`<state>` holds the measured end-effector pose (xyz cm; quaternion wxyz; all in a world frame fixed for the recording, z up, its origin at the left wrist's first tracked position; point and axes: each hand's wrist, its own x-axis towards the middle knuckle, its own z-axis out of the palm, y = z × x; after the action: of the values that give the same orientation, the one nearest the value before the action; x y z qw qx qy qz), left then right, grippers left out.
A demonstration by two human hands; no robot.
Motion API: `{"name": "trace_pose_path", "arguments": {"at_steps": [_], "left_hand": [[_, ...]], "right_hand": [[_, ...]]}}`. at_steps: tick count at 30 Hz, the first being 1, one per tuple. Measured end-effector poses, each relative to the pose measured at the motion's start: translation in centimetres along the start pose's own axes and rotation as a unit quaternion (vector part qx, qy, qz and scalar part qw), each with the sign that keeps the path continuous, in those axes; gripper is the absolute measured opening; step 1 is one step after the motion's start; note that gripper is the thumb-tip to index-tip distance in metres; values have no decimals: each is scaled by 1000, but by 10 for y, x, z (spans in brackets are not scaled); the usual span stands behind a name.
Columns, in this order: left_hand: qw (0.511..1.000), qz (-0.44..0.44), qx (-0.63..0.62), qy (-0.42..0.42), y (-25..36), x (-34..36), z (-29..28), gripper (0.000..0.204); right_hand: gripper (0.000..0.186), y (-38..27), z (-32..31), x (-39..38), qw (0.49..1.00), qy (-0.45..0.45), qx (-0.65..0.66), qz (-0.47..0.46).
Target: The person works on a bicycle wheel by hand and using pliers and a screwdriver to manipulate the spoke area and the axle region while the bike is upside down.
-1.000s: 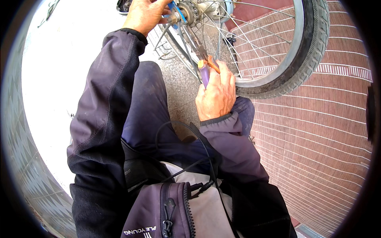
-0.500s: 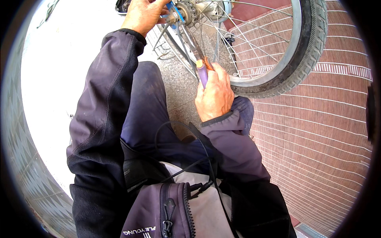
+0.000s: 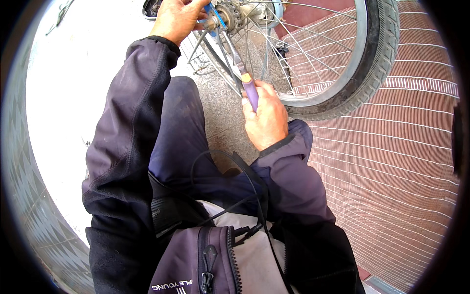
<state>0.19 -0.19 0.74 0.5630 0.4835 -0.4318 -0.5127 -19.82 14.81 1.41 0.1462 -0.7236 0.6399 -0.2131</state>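
My left hand (image 3: 178,20) is closed at the hub of a bicycle wheel, at the top of the view. Its fingers hold a thin blue piece (image 3: 218,17) beside the sprocket (image 3: 228,15); the upper fingers are cut off by the frame. My right hand (image 3: 268,116) is wrapped round pliers (image 3: 251,91) with a purple, yellow-tipped handle. Their metal jaws point up toward the hub, among the spokes and thin frame bars; whether the tips touch anything I cannot tell. The wheel's tyre (image 3: 389,44) curves round on the right.
Below the wheel lies a brown striped mat (image 3: 377,161) on the right, with speckled stone floor (image 3: 223,110) in the middle. A wire rack (image 3: 198,61) stands left of the wheel. A black cable (image 3: 254,186) loops over my lap.
My right hand has shifted slightly and turned the pliers, so the orange part beside the purple handle no longer shows. The wheel has moved slightly left. My left hand stays put.
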Motion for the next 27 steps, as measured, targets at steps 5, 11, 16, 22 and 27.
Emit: {"name": "trace_pose_path", "arguments": {"at_steps": [5,11,16,22,27], "left_hand": [[1000,0,4,0,0,0,-1,34],[1000,-3,12,0,1,-1,-2,34],[1000,-5,6,3,1,0,-1,34],[1000,-8,6,1,3,0,0,34],[1000,-3,-7,-4,-1,1,-2,33]], "right_hand": [[14,4,-6,3,994,-56,98,16],[11,7,-14,7,957,-133,246,81],[14,16,-12,9,931,-166,316,79],[16,15,-18,10,888,-205,399,103],[22,16,-21,9,817,-258,489,162]]}}
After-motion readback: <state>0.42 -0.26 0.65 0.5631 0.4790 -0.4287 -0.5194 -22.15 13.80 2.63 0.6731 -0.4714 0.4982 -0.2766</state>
